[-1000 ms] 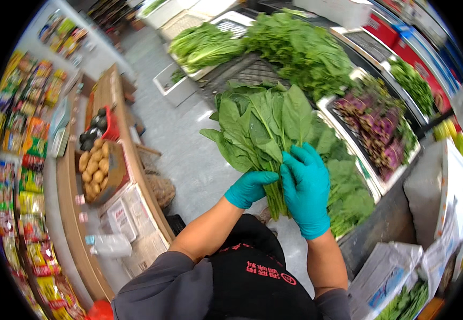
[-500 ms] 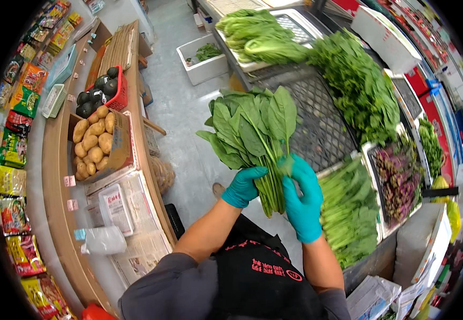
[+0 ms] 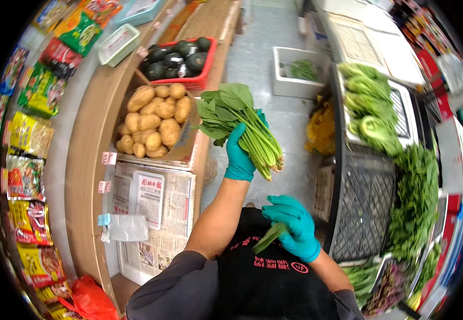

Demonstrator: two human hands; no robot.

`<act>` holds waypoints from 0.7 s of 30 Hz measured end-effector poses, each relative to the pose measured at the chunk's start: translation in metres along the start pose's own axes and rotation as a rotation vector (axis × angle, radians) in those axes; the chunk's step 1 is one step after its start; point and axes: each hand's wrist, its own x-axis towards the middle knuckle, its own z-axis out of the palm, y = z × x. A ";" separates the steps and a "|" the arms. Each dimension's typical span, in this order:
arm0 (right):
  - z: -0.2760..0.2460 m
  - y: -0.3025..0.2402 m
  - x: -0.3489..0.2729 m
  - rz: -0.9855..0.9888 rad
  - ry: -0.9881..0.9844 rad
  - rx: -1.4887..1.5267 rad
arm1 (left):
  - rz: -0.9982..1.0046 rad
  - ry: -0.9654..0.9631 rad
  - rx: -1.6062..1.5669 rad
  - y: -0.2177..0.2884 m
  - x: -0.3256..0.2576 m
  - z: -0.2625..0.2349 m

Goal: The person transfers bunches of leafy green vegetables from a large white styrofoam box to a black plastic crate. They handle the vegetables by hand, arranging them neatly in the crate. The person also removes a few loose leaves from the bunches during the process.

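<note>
A bunch of spinach [image 3: 257,140] is gripped in my gloved left hand [image 3: 238,159], held up over the aisle close to the potatoes. Its broad green leaves point up and left, while the cut stem ends hang at the lower right. Lower down, in front of my black apron, my gloved right hand [image 3: 298,230] pinches a single loose green leaf [image 3: 269,239]. Both gloves are teal. The fingertips behind the spinach are mostly hidden.
On the left shelf are a carton of potatoes [image 3: 149,122], a red basket [image 3: 208,69] of dark green squashes and newspapers [image 3: 181,202]. A white foam box [image 3: 295,89] stands on the floor. To the right, a black crate [image 3: 362,213] adjoins lettuce [image 3: 370,101] and leafy greens [image 3: 415,202].
My view has swung left. The spinach is now in my left hand alone, tilted with its stems to the right. My right hand has come away from it, holding one leaf.
</note>
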 end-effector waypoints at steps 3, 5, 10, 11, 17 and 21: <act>0.006 0.045 0.031 0.082 -0.055 0.119 | 0.174 0.038 0.172 0.042 0.028 0.005; 0.000 0.074 0.050 0.230 -0.061 0.148 | 0.221 0.032 0.277 0.068 0.039 0.006; -0.055 0.202 0.140 0.418 -0.013 -0.014 | 0.296 0.031 0.308 0.083 0.075 0.013; -0.076 0.245 0.168 0.361 0.028 -0.080 | 0.296 0.003 0.332 0.078 0.086 0.017; -0.212 0.369 0.342 0.420 0.292 -0.148 | 0.154 0.086 0.377 0.031 0.199 0.051; -0.163 0.307 0.364 0.482 -0.347 0.402 | 0.180 0.283 0.572 0.008 0.273 0.034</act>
